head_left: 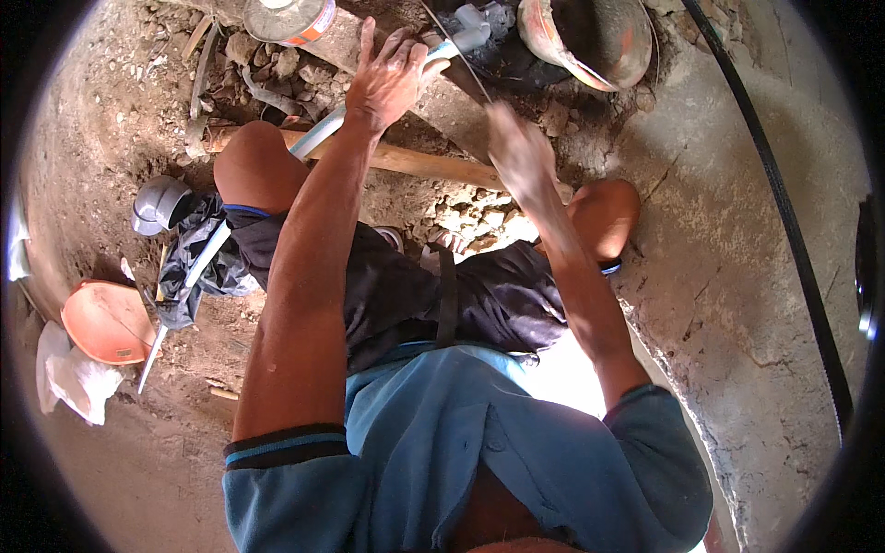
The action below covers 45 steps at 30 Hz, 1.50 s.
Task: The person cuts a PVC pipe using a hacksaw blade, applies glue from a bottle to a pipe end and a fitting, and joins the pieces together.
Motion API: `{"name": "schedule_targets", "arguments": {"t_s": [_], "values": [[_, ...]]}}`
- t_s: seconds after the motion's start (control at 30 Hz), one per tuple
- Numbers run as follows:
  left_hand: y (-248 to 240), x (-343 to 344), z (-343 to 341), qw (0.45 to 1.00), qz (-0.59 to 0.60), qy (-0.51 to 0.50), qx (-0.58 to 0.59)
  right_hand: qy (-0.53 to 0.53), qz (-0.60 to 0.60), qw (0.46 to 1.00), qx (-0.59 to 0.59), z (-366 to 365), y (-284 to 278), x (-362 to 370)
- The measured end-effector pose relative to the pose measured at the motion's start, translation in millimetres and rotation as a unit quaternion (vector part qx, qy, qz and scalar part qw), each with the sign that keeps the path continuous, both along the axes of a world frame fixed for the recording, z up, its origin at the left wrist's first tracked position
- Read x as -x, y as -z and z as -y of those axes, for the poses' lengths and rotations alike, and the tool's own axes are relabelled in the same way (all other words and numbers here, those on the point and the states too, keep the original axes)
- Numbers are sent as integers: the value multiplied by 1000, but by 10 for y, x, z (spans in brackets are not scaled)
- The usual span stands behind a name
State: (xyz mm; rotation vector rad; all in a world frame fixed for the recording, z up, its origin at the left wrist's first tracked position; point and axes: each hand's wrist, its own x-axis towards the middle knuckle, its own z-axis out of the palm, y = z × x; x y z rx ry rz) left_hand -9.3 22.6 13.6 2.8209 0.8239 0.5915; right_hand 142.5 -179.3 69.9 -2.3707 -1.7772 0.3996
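Note:
A pale blue-white plastic pipe (320,132) slants up from beside my left knee toward the top middle. My left hand (385,83) holds it near its upper end, pressing it down over a wooden board. In my right hand (522,152), blurred by motion, is a thin saw blade (468,64). The blade runs up and left from my fist and crosses the pipe just beyond my left fingers. Whether it has cut into the pipe, I cannot tell. A grey pipe fitting (472,32) sits by the pipe's end on dark plastic.
A round can (289,20) stands at the top left, and a worn, stained bowl (608,41) at the top right. Near my left knee lie a grey elbow fitting (160,205), black plastic (217,263) and an orange container (108,323). A black hose (770,175) runs down the right side.

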Motion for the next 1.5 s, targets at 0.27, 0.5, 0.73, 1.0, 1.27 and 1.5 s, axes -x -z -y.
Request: {"name": "schedule_targets", "arguments": {"t_s": [0.27, 0.5, 0.73, 1.0, 1.27, 1.5], "values": [[64, -101, -35, 997, 57, 8, -44, 32, 29, 999, 32, -822, 66, 4], [94, -18, -32, 998, 39, 3, -49, 21, -95, 995, -1, -334, -128, -24], [72, 41, 45, 1000, 4, 3, -9, 16, -66, 997, -30, 29, 64, 13], [28, -78, 8, 1000, 10, 19, -16, 21, -3, 999, 35, -743, 92, -93], [-191, -131, -13, 998, 34, 36, -37, 33, -79, 996, -3, -561, 236, -185], [-25, 4, 36, 1000, -9, 1, -1, 44, -94, 994, 15, 34, -187, 43]]}}
